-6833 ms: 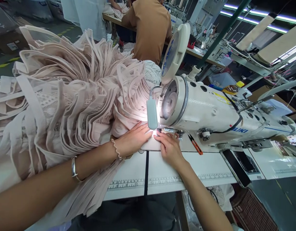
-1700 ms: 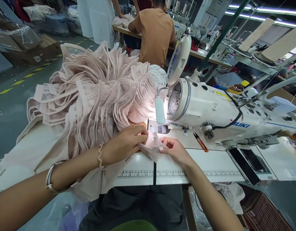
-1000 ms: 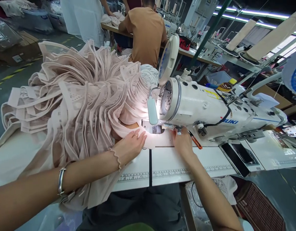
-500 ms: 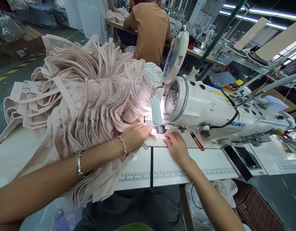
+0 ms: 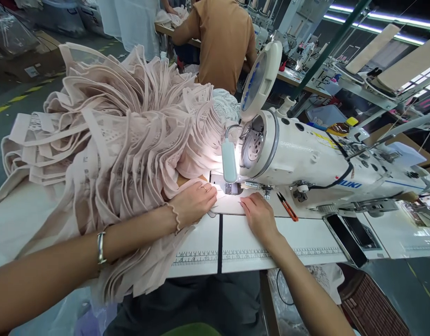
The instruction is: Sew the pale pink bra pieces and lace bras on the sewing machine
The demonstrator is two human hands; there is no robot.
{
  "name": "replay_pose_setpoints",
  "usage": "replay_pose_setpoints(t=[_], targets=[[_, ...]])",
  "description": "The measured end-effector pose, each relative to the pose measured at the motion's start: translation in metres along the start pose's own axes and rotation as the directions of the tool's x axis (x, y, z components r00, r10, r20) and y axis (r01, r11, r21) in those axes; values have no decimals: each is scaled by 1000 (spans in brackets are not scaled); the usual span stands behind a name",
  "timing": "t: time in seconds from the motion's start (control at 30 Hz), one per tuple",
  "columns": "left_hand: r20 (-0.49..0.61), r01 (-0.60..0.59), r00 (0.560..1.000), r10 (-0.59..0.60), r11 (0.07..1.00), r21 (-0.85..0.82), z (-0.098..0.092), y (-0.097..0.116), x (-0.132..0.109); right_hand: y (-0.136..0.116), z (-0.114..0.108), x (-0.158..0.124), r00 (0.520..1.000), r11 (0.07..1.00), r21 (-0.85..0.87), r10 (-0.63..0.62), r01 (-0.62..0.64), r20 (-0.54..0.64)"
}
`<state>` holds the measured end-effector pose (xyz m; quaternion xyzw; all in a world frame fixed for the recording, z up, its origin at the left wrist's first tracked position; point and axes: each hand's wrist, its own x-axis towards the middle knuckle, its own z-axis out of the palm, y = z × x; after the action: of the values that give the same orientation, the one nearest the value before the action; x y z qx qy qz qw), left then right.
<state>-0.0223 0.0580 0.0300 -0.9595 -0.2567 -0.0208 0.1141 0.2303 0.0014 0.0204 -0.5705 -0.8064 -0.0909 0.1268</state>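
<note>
My left hand is closed on the edge of a pale pink bra, just left of the needle area. The bra belongs to a big heap of pale pink bras with lace and straps, bunched together across the left of the table. On the other side of the presser foot, my right hand rests low on the machine bed, thumb and fingers pinched together. Whatever is between those fingertips is too small to make out. A lit white sewing machine stands over the bed.
Orange-handled thread snips lie right of my right hand, with a phone farther right. A ruler strip runs along the table's front edge. Thread cones stand at upper right. A person in a brown shirt sits ahead.
My left hand has drawn back left, away from the needle, and its fingers are more curled. The right hand stays near the same spot, its fingers closer together. The view has shifted slightly.
</note>
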Motion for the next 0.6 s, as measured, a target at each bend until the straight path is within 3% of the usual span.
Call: replay_pose_setpoints(t=[0.13, 0.37, 0.47, 0.6], targets=[[-77, -19, 997, 25, 997, 78, 6, 8, 18, 7, -1, -2, 1000, 998, -51, 26, -25, 14], [-227, -64, 972, 66, 998, 14, 14, 74, 33, 8, -16, 21, 946, 966, -215, 197, -143, 257], [-276, -47, 960, 53, 999, 28, 15, 71, 27, -3, -13, 37, 914, 967, -175, 237, -188, 328], [-269, 63, 962, -54, 998, 23, 16, 41, 21, -22, -3, 44, 928, 976, -52, 216, -211, 304]])
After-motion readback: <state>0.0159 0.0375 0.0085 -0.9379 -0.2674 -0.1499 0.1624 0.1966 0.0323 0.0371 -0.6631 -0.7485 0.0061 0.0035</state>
